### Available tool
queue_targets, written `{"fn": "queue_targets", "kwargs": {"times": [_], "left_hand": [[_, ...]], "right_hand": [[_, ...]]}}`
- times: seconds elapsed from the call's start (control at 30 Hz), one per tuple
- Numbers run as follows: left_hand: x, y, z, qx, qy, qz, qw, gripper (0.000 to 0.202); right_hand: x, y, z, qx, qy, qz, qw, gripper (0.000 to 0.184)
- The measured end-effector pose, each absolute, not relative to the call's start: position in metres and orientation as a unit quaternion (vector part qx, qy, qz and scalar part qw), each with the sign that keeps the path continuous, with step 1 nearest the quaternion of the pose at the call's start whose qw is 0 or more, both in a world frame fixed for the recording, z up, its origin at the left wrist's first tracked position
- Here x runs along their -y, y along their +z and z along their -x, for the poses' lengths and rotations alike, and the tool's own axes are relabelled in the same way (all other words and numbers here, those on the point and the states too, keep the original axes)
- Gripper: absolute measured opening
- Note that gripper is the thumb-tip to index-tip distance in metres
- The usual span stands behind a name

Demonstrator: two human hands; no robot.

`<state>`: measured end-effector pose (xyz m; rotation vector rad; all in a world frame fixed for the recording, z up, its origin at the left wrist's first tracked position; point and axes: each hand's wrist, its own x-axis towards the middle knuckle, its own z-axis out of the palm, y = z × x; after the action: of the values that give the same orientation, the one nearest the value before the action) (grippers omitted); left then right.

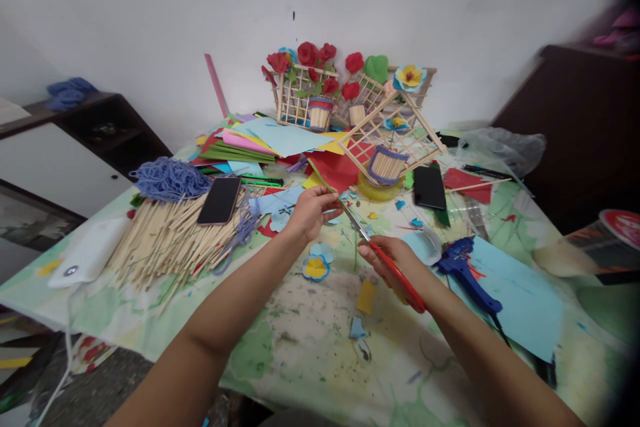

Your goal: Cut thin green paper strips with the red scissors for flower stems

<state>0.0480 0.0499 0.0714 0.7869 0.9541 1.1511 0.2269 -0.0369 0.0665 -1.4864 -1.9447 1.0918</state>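
My right hand (393,260) is closed round the red handles of a pair of scissors (397,277), whose blades point up and left. Just beyond the blade tips, my left hand (316,210) pinches a thin green strip (320,175) that slants up and left. Whether the blades touch the strip is too small to tell. Below my left hand lies a yellow and blue paper flower (316,268) beside a pale blue paper piece (323,251). A yellow paper piece (367,297) and a blue scrap (357,328) lie nearer me.
Wooden-stick trellises (395,137) with paper flowers stand at the back. Left are loose sticks (155,247), purple yarn (170,179), a phone (219,201) and a white device (90,250). Right are another phone (429,187), a blue glue gun (467,273) and blue paper (520,300).
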Motion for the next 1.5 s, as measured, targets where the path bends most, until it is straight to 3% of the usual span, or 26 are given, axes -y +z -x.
{"fn": "queue_targets", "kwargs": {"times": [1.17,1.5], "left_hand": [[-0.0492,0.076,-0.0491,-0.43,0.509,-0.323,0.672,0.017],[-0.0484,0.0772,-0.049,-0.43,0.507,-0.322,0.674,0.017]], "right_hand": [[0.0366,0.0698,-0.2269,0.7,0.402,0.545,0.226,0.034],[0.0366,0.0642,-0.2261,0.692,0.405,0.549,0.235,0.041]]}}
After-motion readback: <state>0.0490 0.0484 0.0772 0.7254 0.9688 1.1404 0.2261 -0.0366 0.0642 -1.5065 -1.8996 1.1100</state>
